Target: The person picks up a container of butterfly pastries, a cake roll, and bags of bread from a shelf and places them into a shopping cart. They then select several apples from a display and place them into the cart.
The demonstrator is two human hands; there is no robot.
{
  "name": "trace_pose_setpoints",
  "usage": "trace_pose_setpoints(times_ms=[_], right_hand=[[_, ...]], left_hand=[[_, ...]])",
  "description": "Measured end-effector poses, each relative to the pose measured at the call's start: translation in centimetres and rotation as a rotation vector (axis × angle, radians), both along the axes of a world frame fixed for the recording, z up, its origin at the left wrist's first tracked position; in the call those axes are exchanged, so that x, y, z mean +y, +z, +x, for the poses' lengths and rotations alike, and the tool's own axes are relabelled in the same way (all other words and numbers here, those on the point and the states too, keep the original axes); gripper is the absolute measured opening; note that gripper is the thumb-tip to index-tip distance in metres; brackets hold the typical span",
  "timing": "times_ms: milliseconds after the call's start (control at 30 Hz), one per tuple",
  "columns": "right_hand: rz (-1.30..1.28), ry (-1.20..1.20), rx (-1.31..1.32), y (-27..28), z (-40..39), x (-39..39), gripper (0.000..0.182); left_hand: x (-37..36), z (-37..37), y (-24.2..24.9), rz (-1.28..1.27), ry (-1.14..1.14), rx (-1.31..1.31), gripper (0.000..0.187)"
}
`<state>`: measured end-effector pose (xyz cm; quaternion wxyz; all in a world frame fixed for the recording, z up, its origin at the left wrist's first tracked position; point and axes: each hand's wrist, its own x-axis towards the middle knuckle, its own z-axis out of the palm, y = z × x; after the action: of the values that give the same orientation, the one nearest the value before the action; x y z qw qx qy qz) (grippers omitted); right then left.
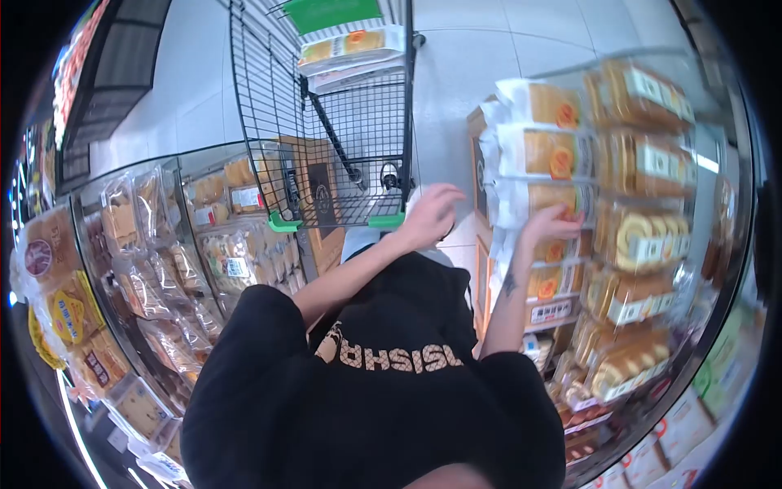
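Note:
My left hand (432, 216) is in front of my chest, near the end of the shopping cart (326, 183), with its fingers apart and nothing in it. My right hand (554, 226) reaches over the shelf on the right and touches a bagged bread pack (544, 201) in a column of similar white-edged packs with orange labels. Its fingers are bent over the pack, and whether they grip it is unclear. Inside the cart lie packs of bread (353, 50) at the far end.
Clear boxes of rolls (652, 236) stand right of the bagged bread. A display on the left holds wrapped baked goods (236, 265) and a yellow-labelled pack (69, 316). Grey tiled floor (468, 61) runs beside the cart. A dark shelf unit (122, 61) stands at the upper left.

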<state>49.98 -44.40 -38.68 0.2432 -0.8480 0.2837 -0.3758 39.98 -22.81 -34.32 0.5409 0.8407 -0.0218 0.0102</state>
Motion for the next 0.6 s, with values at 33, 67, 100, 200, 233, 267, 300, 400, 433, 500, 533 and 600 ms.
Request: trace_pose_setpoints(times_ms=[33,67,100,200,233,267,300,400,433,500,533,600], right_hand=[[0.196,0.271,-0.063,2.6,0.0,4.1,0.031],[0.394,0.541,-0.115,5.2,-0.2,9.2,0.027],[0.433,0.752,-0.039,7.0,-0.2,14.3,0.021],[0.533,1.314,0.304,8.0,3.2,27.7,0.020],[0.736,1.370,0.452,5.2,5.1,32.1,0.023],[1.018,1.363,0.668,1.5,7.4,35.8,0.026],[1.272,1.202,0.819,-0.9,9.8,39.2,0.026],[1.651,0.804,0.881,-14.2,17.2,43.7,0.027],[1.544,0.842,1.049,-18.9,20.4,43.3,0.034],[1.511,0.654,0.880,-24.4,23.6,43.4,0.036],[1.530,0.437,0.910,-23.2,24.4,43.7,0.033],[1.780,0.356,0.697,-26.9,27.3,43.2,0.026]], left_hand=[[2.7,-0.2,-0.6,0.038,0.143,-0.014,0.026],[5.5,-0.3,-1.7,0.047,0.259,0.022,0.024],[7.9,-0.6,-0.9,0.041,0.388,0.079,0.022],[13.6,-4.2,-4.9,0.105,0.547,0.185,0.021],[14.9,-5.9,-5.7,0.219,0.488,0.343,0.023],[15.8,-7.1,-6.1,0.333,0.415,0.499,0.025],[16.2,-8.2,-6.2,0.433,0.423,0.537,0.026],[16.4,-10.1,-6.6,0.432,0.442,0.649,0.025],[16.3,-10.7,-7.0,0.362,0.457,0.657,0.023],[16.5,-11.3,-7.4,0.309,0.473,0.571,0.019],[17.0,-11.3,-7.4,0.304,0.479,0.589,0.019],[17.7,-11.3,-7.5,0.134,0.496,0.650,0.017]])
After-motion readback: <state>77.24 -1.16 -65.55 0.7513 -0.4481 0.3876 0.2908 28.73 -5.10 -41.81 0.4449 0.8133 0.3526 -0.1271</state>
